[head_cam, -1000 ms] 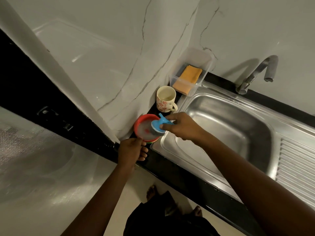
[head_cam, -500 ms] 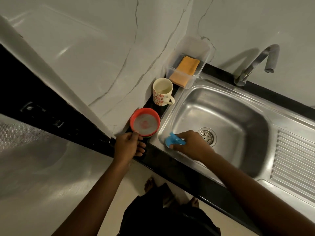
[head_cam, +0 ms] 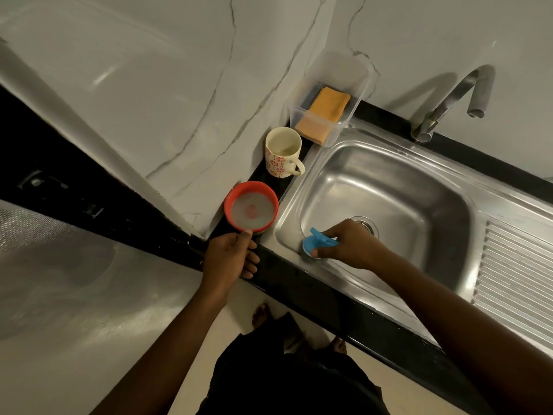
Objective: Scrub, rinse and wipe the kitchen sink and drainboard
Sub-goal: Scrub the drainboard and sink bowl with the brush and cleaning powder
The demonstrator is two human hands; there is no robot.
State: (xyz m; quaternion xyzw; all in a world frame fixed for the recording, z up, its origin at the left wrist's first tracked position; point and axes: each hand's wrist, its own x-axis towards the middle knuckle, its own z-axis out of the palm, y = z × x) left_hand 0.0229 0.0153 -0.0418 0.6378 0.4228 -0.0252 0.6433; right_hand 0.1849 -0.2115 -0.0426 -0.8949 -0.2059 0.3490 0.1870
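The fingers of the right hand (head_cam: 350,247) curl round a blue scrubber (head_cam: 317,242), gripping its handle and pressing its pad against the near-left corner of the sink (head_cam: 389,181). Just beyond the knuckles lies the drain (head_cam: 366,224). The drainboard (head_cam: 520,280) runs well off past the forearm. The left hand (head_cam: 227,259) sets its thumb on the near rim of a red bowl (head_cam: 229,202) of cloudy liquid, its other fingers curled beneath at the counter (head_cam: 329,301) edge. Beyond the bowl stands a mug (head_cam: 282,154), then a clear tub (head_cam: 356,85) holding an orange cloth (head_cam: 326,110). The tap (head_cam: 457,97) is farthest.
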